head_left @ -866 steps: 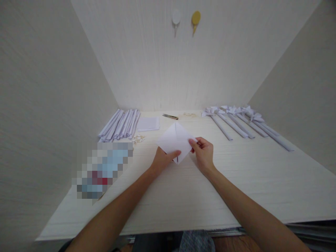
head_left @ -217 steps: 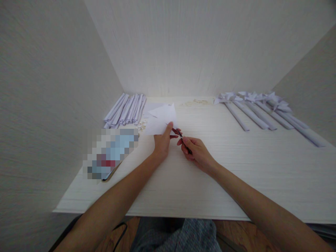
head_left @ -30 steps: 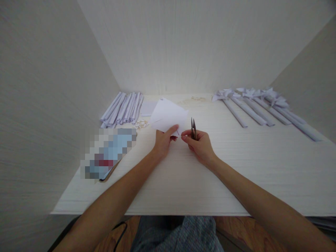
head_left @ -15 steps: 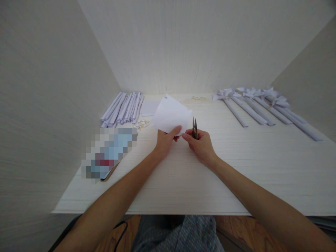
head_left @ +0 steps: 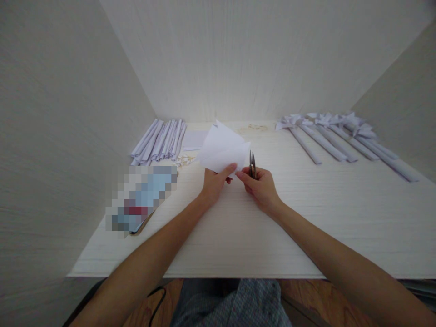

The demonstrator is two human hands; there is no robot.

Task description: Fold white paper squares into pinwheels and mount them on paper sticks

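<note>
A white sheet of paper (head_left: 223, 143) is pinched between the thumb and fingers of my left hand (head_left: 218, 181), held a little above the table. Thread snips (head_left: 252, 165) stick up out of my right hand (head_left: 259, 186), their pointed blades facing away from me. My right thumb and fingertip meet at the paper's lower right corner, close to my left thumb. Cut lines seem to run into the sheet from its corners. The undersides of both hands are hidden.
Rolled paper sticks (head_left: 160, 141) lie at the back left beside flat paper squares (head_left: 195, 140) and small pale bits (head_left: 185, 161). A blurred-out phone-like object (head_left: 145, 200) lies front left. Paper pinwheels on sticks (head_left: 327, 136) rest at the back right. Walls (head_left: 218, 59) enclose the table (head_left: 238, 240).
The paper's near right flap has lifted and spread slightly, so its edge shows more plainly. Both hands stay almost in place.
</note>
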